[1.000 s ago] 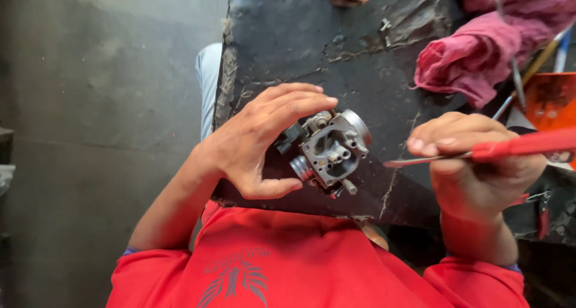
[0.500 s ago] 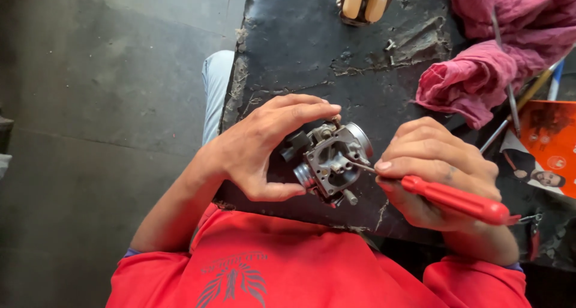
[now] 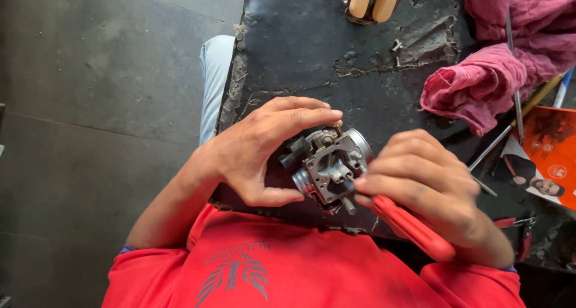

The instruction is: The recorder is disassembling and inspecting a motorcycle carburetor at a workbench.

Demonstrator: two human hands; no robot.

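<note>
My left hand (image 3: 264, 149) grips a small grey metal carburetor body (image 3: 330, 167) from its left side, holding it over the near edge of a black workbench (image 3: 312, 50). My right hand (image 3: 429, 185) is closed around a red-handled screwdriver (image 3: 411, 224). The handle points down to the right. Its tip sits against the open face of the carburetor body and is hidden by my fingers.
A crumpled pink rag (image 3: 498, 74) lies at the back right, with thin metal rods (image 3: 513, 56) across it. An orange printed leaflet (image 3: 540, 158) is at the right edge. A tan two-lobed float part (image 3: 372, 1) rests at the far edge. Grey floor lies left.
My right hand has swung the screwdriver from pointing out to the right to bearing on the carburetor body, and has closed in against it. My left hand keeps the same grip.
</note>
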